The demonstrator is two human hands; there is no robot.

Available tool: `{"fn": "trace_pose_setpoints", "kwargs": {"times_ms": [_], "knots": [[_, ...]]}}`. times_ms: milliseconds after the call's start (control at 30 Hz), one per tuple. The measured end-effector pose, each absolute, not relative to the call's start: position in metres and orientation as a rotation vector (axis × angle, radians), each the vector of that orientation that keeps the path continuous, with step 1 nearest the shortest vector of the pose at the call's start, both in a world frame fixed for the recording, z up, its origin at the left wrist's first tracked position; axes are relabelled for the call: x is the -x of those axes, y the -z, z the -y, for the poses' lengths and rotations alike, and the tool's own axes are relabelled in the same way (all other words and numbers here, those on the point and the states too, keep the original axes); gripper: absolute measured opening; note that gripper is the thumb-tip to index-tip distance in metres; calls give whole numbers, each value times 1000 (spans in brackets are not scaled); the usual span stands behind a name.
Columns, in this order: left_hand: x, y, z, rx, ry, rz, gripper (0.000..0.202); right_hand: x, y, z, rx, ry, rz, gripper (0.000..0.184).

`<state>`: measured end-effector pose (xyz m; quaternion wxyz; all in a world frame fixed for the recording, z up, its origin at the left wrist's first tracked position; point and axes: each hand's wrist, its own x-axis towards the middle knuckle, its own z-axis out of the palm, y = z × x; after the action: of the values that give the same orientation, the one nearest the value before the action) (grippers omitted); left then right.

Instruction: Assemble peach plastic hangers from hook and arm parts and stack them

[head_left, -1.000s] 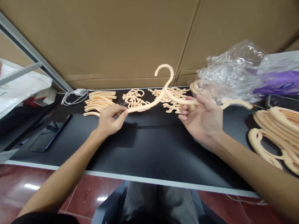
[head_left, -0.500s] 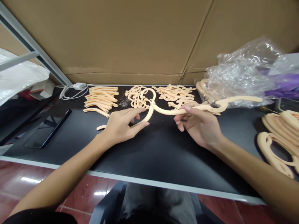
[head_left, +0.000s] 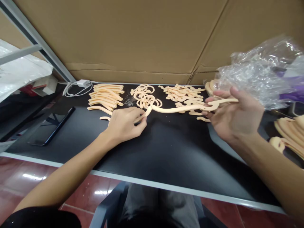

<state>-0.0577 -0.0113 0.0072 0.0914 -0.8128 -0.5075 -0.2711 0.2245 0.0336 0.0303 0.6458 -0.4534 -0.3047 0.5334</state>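
Observation:
I hold a peach plastic hanger (head_left: 180,109) across the black table (head_left: 166,148). My left hand (head_left: 124,123) pinches its left part near the hook, low over the table. My right hand (head_left: 235,115) is closed round the hanger's right arm, lifted a little. Behind the hanger lie three piles of peach pieces: curved strips (head_left: 105,95), hook loops (head_left: 144,96) and small flat parts (head_left: 182,93). One loose strip (head_left: 104,118) lies just left of my left hand.
A crumpled clear plastic bag (head_left: 258,74) sits at the right rear, over more hangers. A stack of whole hangers (head_left: 289,134) lies at the far right. A dark phone (head_left: 51,126) rests at the left, a white charger (head_left: 82,84) behind it. Cardboard (head_left: 142,38) walls the back.
The hanger was held up with its hook high; it now lies low and flat. A short strip has come off and lies on the table. My right hand moved right.

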Motion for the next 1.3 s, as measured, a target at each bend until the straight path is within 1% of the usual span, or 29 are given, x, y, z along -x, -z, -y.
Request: {"fn": "trace_pose_setpoints", "kwargs": {"times_ms": [133, 233, 367, 467, 667, 867, 1067, 1200, 1300], "knots": [[55, -8, 15, 2444, 704, 1576, 23, -241, -35, -46, 1128, -1035, 800, 18], [53, -9, 18, 2482, 629, 1622, 24, -258, -41, -48, 1236, -989, 1042, 16], [50, -13, 20, 2517, 484, 1663, 25, -280, -52, -42, 1504, -906, 1663, 30], [49, -17, 22, 2524, 399, 1660, 25, -289, -55, -34, 1586, -900, 2081, 39], [46, -21, 28, 2609, 305, 1614, 22, -292, -42, -23, 1629, -926, 2503, 34], [44, -22, 30, 2717, 246, 1607, 18, -283, -34, -22, 1492, -927, 2644, 22], [50, -29, 31, 2650, 235, 1677, 23, -277, -38, -20, 1488, -902, 2687, 21], [73, -24, 53, 2513, 361, 1670, 30, -280, -37, -21, 1479, -837, 2697, 18], [96, -13, 77, 2408, 504, 1701, 29, -281, -36, -22, 1445, -802, 2713, 16]]}}
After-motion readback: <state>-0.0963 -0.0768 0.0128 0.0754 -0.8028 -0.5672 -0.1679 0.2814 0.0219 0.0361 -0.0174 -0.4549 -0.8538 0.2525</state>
